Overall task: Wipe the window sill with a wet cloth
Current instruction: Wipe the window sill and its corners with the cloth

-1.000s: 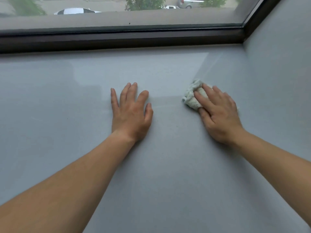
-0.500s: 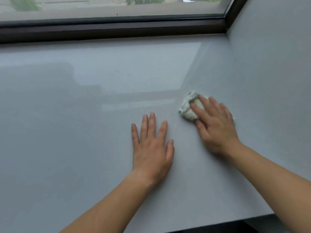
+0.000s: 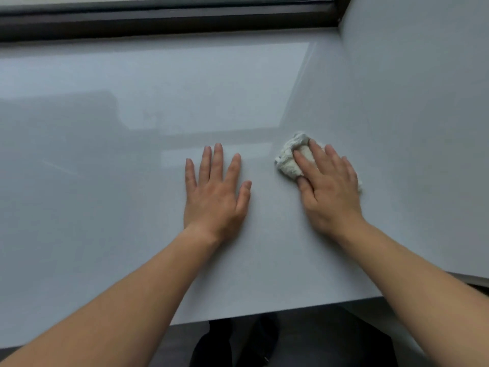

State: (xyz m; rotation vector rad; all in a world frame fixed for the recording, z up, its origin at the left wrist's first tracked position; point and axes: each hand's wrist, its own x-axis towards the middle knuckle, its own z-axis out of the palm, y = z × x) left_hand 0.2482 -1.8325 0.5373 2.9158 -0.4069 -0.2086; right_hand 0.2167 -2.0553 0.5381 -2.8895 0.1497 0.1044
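On the grey window sill [image 3: 132, 207], right hand [image 3: 330, 192] presses the cloth [image 3: 289, 160]; left hand [image 3: 214, 194] flat, fingers spread, empty

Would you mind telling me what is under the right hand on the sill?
A crumpled white cloth lies under the right hand, pressed flat on the window sill. Its front and left parts stick out past the fingers; the part beneath the palm is covered.

Dark window frame [image 3: 164, 19], grey wall [image 3: 423, 102].
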